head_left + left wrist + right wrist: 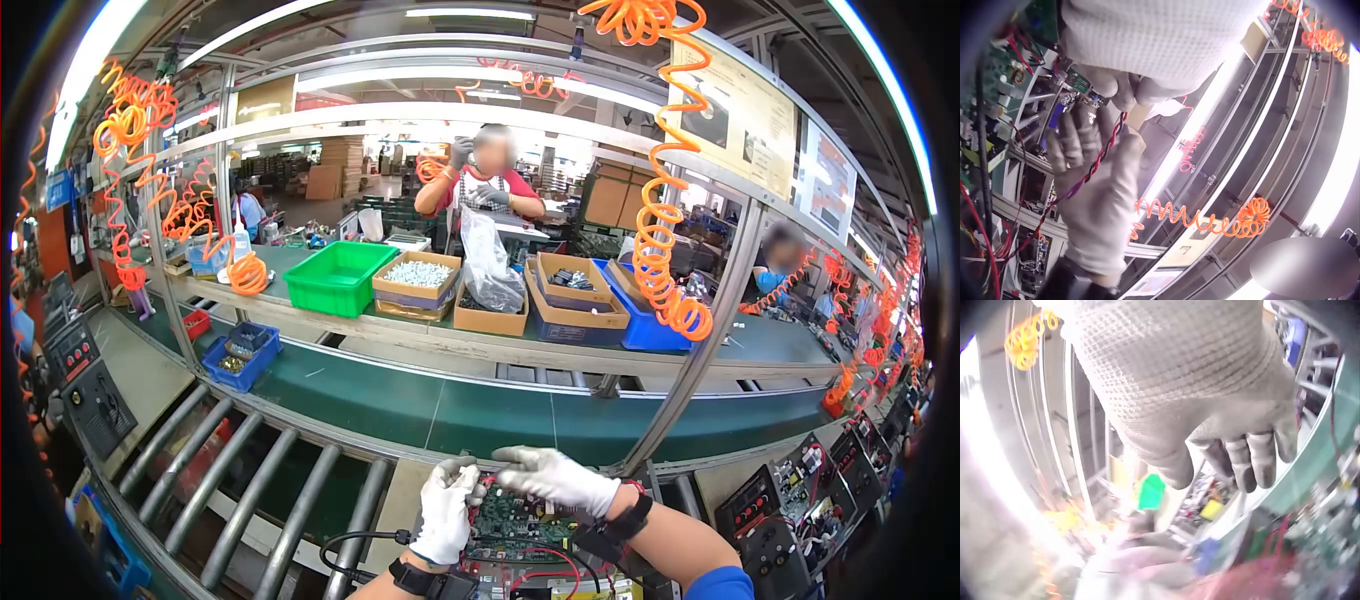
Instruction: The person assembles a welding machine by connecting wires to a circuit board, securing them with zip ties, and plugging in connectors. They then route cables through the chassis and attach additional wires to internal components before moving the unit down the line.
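My white-gloved left hand [445, 512] pinches a twisted red and black wire pair [1109, 147] at its fingertips. From there the pair runs down to a bundle of wires at the lower left of the left wrist view. My right hand [562, 480], gloved too, is held beside the left one with its fingers extended. In the left wrist view its palm [1094, 200] lies behind the wire pair, and the right wrist view shows the fingers [1242, 464] spread slightly. Beneath both hands lies a green circuit board [510, 528] crowded with components, with red and black cables near it.
Metal rollers [245, 500] lie to the left, a green conveyor belt [480, 408] ahead. The shelf beyond bears a green bin [340, 278] and cardboard boxes of parts [418, 277]. Orange coiled hoses [665, 235] hang overhead. More opened units [770, 500] stand at right. A person [490, 180] works opposite.
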`<move>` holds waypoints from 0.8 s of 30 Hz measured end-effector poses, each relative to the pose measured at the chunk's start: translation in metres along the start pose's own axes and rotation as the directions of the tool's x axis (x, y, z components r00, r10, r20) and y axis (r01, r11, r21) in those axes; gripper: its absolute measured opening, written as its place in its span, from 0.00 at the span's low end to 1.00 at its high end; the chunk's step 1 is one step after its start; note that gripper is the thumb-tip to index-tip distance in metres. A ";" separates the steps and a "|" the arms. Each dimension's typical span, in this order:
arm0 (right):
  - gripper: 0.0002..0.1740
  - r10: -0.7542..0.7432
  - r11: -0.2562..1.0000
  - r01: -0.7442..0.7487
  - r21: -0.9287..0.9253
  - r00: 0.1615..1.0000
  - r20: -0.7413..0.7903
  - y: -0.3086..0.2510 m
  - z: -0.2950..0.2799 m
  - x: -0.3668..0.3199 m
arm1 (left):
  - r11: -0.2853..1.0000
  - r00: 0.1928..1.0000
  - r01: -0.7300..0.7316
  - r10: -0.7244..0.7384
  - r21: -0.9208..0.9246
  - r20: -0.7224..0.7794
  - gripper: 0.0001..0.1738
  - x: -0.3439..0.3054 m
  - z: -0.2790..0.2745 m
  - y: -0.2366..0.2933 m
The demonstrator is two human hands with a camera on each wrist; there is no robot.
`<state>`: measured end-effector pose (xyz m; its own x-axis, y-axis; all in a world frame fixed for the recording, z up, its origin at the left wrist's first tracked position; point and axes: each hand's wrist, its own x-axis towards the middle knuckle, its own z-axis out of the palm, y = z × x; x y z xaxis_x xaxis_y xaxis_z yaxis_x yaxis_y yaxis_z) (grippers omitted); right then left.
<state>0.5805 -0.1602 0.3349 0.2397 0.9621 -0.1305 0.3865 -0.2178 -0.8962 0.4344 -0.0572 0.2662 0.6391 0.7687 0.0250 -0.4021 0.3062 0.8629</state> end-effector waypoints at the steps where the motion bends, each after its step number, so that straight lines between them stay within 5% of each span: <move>1: 0.28 0.051 0.999 -0.052 0.017 0.998 0.045 -0.007 0.008 -0.004 | 1.000 1.000 0.002 -0.002 0.002 0.006 0.19 -0.001 0.001 0.000; 2: 0.28 0.053 0.998 -0.054 0.020 0.998 0.036 -0.012 0.014 -0.010 | 0.999 0.998 0.023 -0.021 -0.034 0.051 0.20 -0.002 0.003 0.002; 4: 0.24 -0.270 0.837 0.148 -0.526 0.949 -0.163 -0.015 0.024 -0.021 | 0.999 0.991 0.042 -0.037 -0.034 0.131 0.19 -0.008 0.008 0.009; 5: 0.20 -0.344 0.772 0.172 -0.612 0.922 -0.175 -0.012 0.023 -0.022 | 0.998 0.990 0.051 -0.047 -0.030 0.136 0.19 -0.010 0.009 0.012; 9: 0.18 -0.281 0.737 0.061 -0.673 0.934 -0.223 -0.023 0.014 -0.034 | 0.999 0.969 0.028 -0.032 0.022 0.244 0.18 -0.011 0.012 0.012; 11: 0.15 -0.427 0.567 0.076 -0.820 0.879 -0.214 -0.026 0.017 -0.042 | 0.959 0.953 0.194 -0.235 0.206 0.193 0.17 -0.009 0.009 0.009; 17: 0.14 -0.460 0.705 0.258 -0.661 0.875 -0.149 0.004 0.012 -0.037 | 0.925 0.929 0.132 -0.240 0.356 0.281 0.19 -0.010 0.007 0.001; 19: 0.16 -0.345 0.773 0.195 -0.604 0.928 -0.142 0.001 0.007 -0.040 | 0.961 0.935 0.017 -0.112 0.275 0.335 0.20 -0.010 0.007 -0.007; 20: 0.17 -0.250 0.834 0.136 -0.535 0.957 -0.146 -0.001 0.005 -0.041 | 0.900 0.940 0.093 -0.220 0.427 0.259 0.17 -0.014 0.013 0.001; 22: 0.14 -0.412 0.818 0.296 -0.493 0.900 -0.143 -0.004 -0.004 -0.040 | 0.642 0.892 -0.405 0.120 0.651 0.436 0.13 -0.005 0.009 -0.001; 23: 0.12 -0.342 0.864 0.238 -0.443 0.924 -0.170 -0.004 -0.011 -0.036 | 0.661 0.957 -0.283 0.144 0.695 0.253 0.15 -0.010 0.011 0.002; 24: 0.11 -0.223 0.914 0.126 -0.385 0.949 -0.220 -0.007 -0.017 -0.032 | 0.673 0.935 -0.343 0.311 0.655 0.171 0.21 -0.014 0.015 0.023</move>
<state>0.5849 -0.1925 0.3522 0.3375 0.9259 0.1699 0.7265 -0.1414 -0.6724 0.4258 -0.0691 0.2935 0.5843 0.7182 0.3779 -0.0608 -0.4256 0.9029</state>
